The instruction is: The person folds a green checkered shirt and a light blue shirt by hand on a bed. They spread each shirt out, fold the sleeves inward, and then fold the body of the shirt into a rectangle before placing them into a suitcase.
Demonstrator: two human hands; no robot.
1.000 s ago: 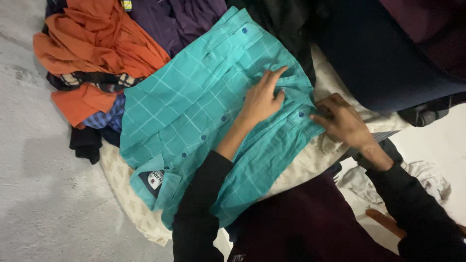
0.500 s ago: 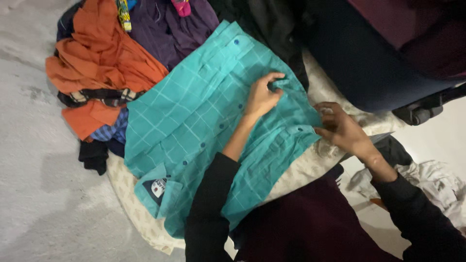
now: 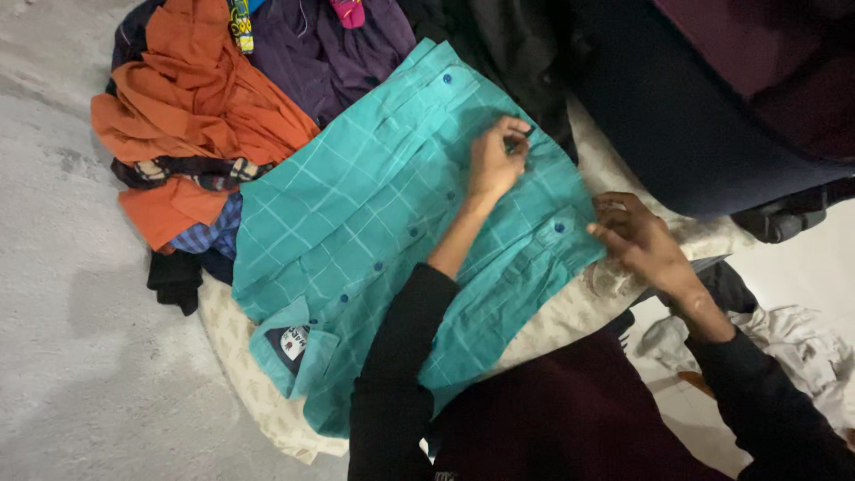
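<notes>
Teal checked shirt (image 3: 356, 240) spread flat and buttoned on a cream cloth (image 3: 240, 365) on the grey floor (image 3: 71, 356), collar toward the lower left, hem toward the upper right. Left hand (image 3: 495, 160) set on the shirt near its upper right edge, fingers (image 3: 517, 134) curled shut, pinching a fold of the teal fabric. Right hand (image 3: 637, 236) at the shirt's right edge, just beside a blue button, fingers partly bent and touching the edge; whether any cloth was gripped could not be told. Both arms in black sleeves, left forearm laid across the shirt.

Orange garment (image 3: 196, 116) heaped at the upper left, touching the shirt's left side, with a dark patterned strap (image 3: 187, 169) across it. Purple garment (image 3: 329, 53) above the shirt, partly tucked under it. Blue plaid cloth (image 3: 209, 233) and a black piece (image 3: 175, 281) below the orange heap, by the shirt's left edge. Dark navy suitcase (image 3: 695, 125) at the upper right, close to the right hand. Maroon cloth (image 3: 570, 419) at the bottom, beside the shirt's lower edge. White crumpled cloth (image 3: 802, 347) at the far right.
</notes>
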